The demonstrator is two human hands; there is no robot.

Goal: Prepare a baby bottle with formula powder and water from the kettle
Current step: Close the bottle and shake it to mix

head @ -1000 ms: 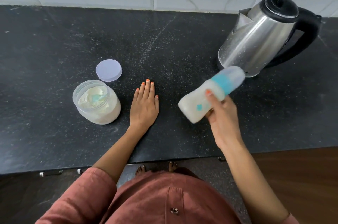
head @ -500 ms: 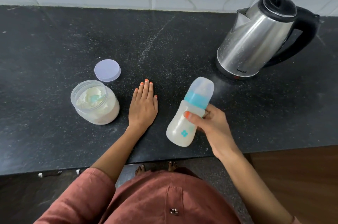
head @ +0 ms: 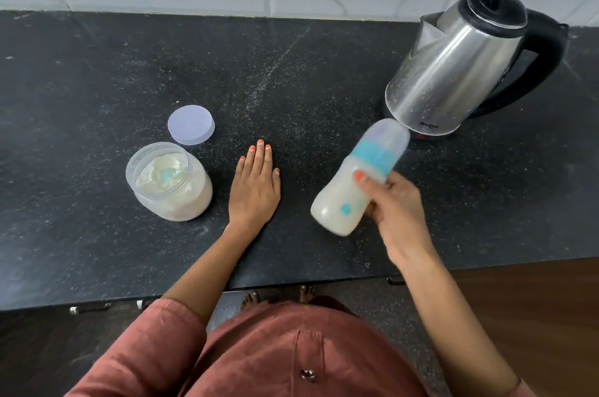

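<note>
I see a black, white-speckled bench (head: pixel 97 72), a silver kettle (head: pixel 453 72) with black handle, a milky-white bottle (head: pixel 340 205) with teal collar, a pale lilac lid (head: pixel 191 125), cream powder in a clear jar (head: pixel 168 181), orange nails, a rust-red sleeve (head: pixel 146 354)

Your right hand (head: pixel 393 211) grips the capped, milky bottle (head: pixel 358 177) tilted toward the kettle (head: pixel 453 69), while your left hand (head: pixel 254 189) lies flat left of it, beside the open jar (head: pixel 170 182).

My left hand (head: pixel 254 189) lies flat, palm down, fingers together — arm stretched forward. My right hand (head: pixel 393 208) is raised, fingers curled tight in a grip — thumb on top.
</note>
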